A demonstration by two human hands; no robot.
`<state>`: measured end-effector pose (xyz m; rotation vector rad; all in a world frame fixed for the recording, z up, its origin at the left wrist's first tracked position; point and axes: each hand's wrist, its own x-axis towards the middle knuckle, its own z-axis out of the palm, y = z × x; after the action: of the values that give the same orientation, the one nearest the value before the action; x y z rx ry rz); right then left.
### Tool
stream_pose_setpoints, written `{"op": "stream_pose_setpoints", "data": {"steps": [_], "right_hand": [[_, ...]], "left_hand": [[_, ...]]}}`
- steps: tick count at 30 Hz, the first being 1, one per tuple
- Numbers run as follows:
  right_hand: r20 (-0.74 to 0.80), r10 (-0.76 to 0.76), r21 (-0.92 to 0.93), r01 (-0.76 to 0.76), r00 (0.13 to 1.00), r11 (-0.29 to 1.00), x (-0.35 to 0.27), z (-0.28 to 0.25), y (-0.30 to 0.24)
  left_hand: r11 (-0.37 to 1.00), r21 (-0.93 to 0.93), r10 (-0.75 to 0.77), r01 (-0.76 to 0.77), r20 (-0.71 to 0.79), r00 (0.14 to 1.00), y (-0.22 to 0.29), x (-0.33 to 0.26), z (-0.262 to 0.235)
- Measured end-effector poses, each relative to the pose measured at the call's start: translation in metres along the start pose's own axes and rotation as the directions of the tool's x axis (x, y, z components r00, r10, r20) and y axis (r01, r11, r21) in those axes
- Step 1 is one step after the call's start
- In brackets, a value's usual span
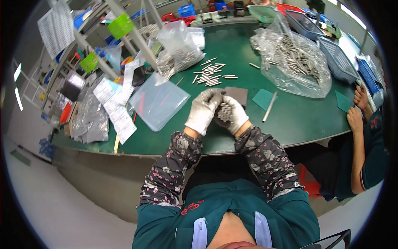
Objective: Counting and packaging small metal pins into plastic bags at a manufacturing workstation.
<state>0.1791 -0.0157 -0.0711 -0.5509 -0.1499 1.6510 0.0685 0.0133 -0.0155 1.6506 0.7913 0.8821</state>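
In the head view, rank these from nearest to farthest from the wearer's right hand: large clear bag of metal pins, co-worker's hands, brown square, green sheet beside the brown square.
From the right hand:
1. Brown square, just beyond it.
2. Green sheet, to the right.
3. Clear bag of metal pins, farther out, right.
4. Co-worker's hands, far right.

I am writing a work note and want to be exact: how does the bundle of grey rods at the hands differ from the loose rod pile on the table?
Arrangement: the bundle is packed tightly; the loose pile is scattered at several angles.
Pose: the bundle shows its round ends; the pile shows mostly rod sides.
Support: the bundle is in the gloved right hand; the pile lies on the green table.
Both are slim, grey, metal-looking rods.
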Motion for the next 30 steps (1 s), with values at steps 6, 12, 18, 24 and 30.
{"op": "stream_pose_setpoints", "data": {"steps": [6, 12, 18, 24, 30], "right_hand": [[0.219, 0.035, -0.014, -0.033, 0.975, 0.999, 0.002, -0.01, -0.004], [0.204, 0.149, -0.083, -0.134, 0.968, 0.987, 0.008, 0.001, 0.009], [0.1, 0.179, -0.184, -0.159, 0.979, 0.97, 0.017, 0.008, 0.021], [0.004, 0.157, -0.565, -0.128, 0.988, 0.815, 0.02, 0.046, 0.049], [-0.001, 0.271, -0.622, -0.212, 0.963, 0.754, 0.026, 0.061, 0.065]], "left_hand": [[0.394, 0.913, 0.169, 0.104, -0.183, 0.969, -0.018, -0.009, -0.088], [0.089, 0.938, -0.144, 0.336, -0.322, 0.936, -0.028, -0.038, -0.154], [0.196, 0.926, -0.142, 0.323, -0.299, 0.944, -0.036, -0.039, -0.176], [0.325, 0.928, 0.197, 0.181, -0.254, 0.947, -0.05, -0.049, -0.185], [0.319, 0.912, 0.429, -0.256, 0.102, 0.897, -0.028, -0.064, -0.169]]}}
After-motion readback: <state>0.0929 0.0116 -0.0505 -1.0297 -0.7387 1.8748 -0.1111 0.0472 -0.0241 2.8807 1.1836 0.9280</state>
